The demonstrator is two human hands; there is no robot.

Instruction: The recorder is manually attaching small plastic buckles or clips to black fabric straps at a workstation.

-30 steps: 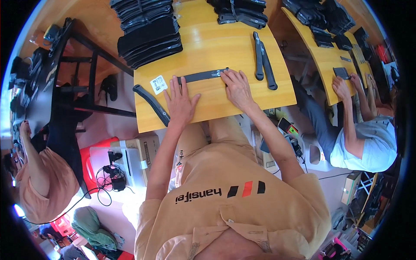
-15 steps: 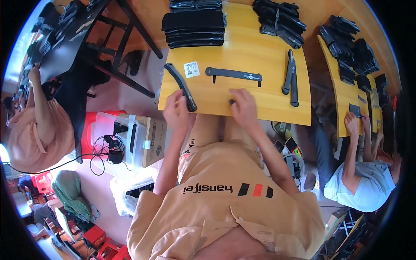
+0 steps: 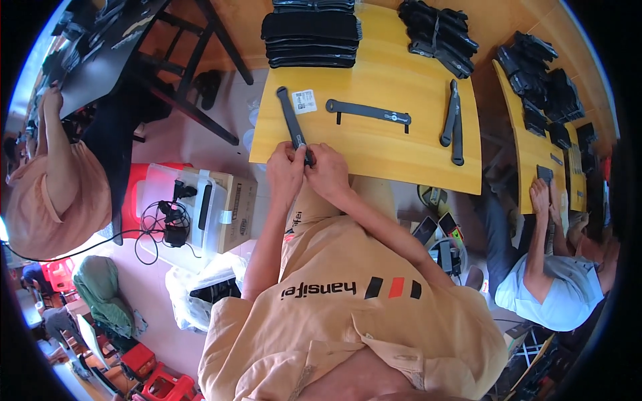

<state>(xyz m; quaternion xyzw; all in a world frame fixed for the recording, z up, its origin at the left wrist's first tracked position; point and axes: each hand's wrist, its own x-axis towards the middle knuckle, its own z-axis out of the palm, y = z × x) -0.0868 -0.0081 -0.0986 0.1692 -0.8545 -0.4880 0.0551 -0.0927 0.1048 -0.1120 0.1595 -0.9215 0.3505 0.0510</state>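
At the near left edge of the yellow table (image 3: 374,159), a flat dark grey strap (image 3: 289,117) with a rounded far end points away from me. My left hand (image 3: 286,171) is closed on its near end, thumb on top. My right hand (image 3: 328,168) meets it from the other side, fingers pinched at the same end. Something small and dark shows between the fingers; its shape is mostly hidden. Farther in, a similar strap (image 3: 369,111) lies crosswise with two short black strips (image 3: 407,128) under it. Two more straps (image 3: 453,127) lie partly overlapped at the right.
A white printed label (image 3: 304,101) lies beside the held strap. Stacked black fabric pieces (image 3: 309,40) and black bundles (image 3: 438,37) stand at the back. A plastic bin with cables (image 3: 175,214) is left of me. Other people sit at tables on both sides.
My right hand has moved left from the middle of the table's edge to join my left hand. The held strap has turned more upright in view, its near end now between both hands.
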